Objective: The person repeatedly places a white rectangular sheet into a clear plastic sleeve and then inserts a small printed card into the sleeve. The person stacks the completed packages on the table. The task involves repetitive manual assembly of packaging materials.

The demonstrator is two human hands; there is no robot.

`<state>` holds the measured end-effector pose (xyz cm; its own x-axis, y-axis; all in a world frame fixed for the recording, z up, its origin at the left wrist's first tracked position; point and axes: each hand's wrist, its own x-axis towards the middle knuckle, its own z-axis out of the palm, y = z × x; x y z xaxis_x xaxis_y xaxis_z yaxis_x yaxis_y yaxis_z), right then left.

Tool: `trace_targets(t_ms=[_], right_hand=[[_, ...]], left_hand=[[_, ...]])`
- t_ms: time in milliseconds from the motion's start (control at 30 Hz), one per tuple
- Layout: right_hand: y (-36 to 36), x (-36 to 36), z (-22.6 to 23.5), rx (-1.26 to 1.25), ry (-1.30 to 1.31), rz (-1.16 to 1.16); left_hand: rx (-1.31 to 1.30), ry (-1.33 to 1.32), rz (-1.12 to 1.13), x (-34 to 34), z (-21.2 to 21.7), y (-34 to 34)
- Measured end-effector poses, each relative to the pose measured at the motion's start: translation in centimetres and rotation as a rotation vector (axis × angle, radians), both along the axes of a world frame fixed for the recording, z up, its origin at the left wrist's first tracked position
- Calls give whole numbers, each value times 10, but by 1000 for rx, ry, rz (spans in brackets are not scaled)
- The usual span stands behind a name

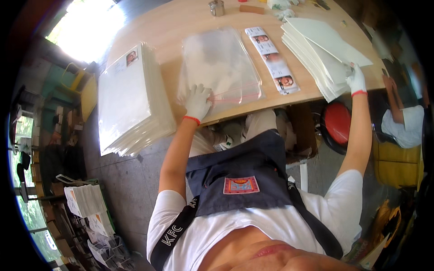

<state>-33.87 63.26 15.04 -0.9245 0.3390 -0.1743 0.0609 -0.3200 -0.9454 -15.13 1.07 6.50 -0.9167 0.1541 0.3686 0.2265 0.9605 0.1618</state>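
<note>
Clear plastic bags (221,63) are stacked on the desk (181,22), and our left hand (197,102) lies flat on the near edge of the top one, fingers spread, gripping nothing, right by its pink seal strip. Our right hand (356,79) has its fingers pinched shut on the top white sheet (330,43) of the pile to the right. Looks like we're mid-bagging: pulling a sheet to slide in. Next move probably needs the bag mouth opened while that sheet lifts clear. Count: one bag stack, one sheet pile, one finished stack (126,99) left of our left hand, three photo cards (272,58) between the hands.
</note>
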Motion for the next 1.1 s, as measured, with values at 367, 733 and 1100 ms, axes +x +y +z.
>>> trace_targets(t_ms=[367, 733, 1100], right_hand=[[-165, 224, 30, -355, -22, 491], [-172, 302, -48, -407, -168, 413], [-236, 315, -55, -581, -116, 331]], left_hand=[[50, -294, 173, -49, 3, -19], [149, -72, 122, -30, -16, -10], [720, -67, -224, -28, 16, 14]])
